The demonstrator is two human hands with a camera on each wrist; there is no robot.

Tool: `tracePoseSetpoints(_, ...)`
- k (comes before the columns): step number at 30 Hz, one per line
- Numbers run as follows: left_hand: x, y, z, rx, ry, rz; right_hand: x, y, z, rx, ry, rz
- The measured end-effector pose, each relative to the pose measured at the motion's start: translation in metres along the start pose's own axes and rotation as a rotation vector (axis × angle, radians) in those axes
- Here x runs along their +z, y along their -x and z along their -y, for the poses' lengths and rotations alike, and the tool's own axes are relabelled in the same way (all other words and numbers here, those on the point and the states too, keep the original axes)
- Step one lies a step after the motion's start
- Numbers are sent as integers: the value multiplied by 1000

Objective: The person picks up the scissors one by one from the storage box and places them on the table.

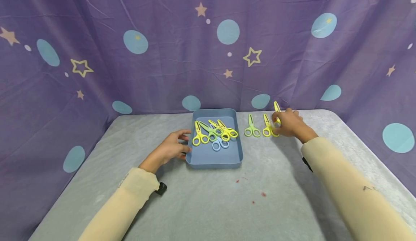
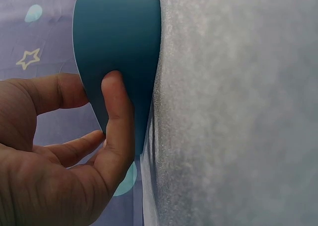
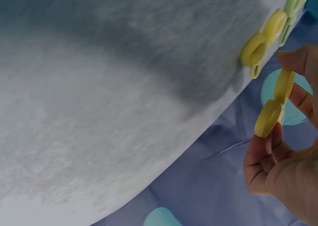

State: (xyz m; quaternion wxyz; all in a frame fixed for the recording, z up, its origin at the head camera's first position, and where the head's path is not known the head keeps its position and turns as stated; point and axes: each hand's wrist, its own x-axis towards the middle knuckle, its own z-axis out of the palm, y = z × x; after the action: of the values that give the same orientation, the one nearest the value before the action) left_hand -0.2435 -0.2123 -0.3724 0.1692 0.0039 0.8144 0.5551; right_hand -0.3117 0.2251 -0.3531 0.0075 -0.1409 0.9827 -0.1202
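Note:
A shallow blue tray [image 1: 214, 161] holds several children's scissors in yellow, green and light blue. At the tray's left side, my left hand [image 1: 173, 145] grips the wall. In the left wrist view one finger lies flat on the outer wall [image 2: 119, 32], while another reaches over the rim, its tip hidden. Off to the right, my right hand [image 1: 289, 121] pinches yellow scissors [image 3: 268, 117] by the handle loops, blades pointing up, raised over the table. Just left of that hand lie another pair of yellow scissors [image 1: 267, 130] and green scissors [image 1: 252, 130], both on the table.
A grey cloth covers the table [image 1: 201, 205], with a few small red marks near the front. Behind and beside it hangs a purple curtain [image 1: 169, 78] printed with stars and blue spots. The loose scissors lie close to the table's back edge.

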Motion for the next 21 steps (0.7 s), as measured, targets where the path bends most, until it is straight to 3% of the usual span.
tracePoseSetpoints(21,-1,-1,1,2,1,9,5,-1,-28,12,-19,98)
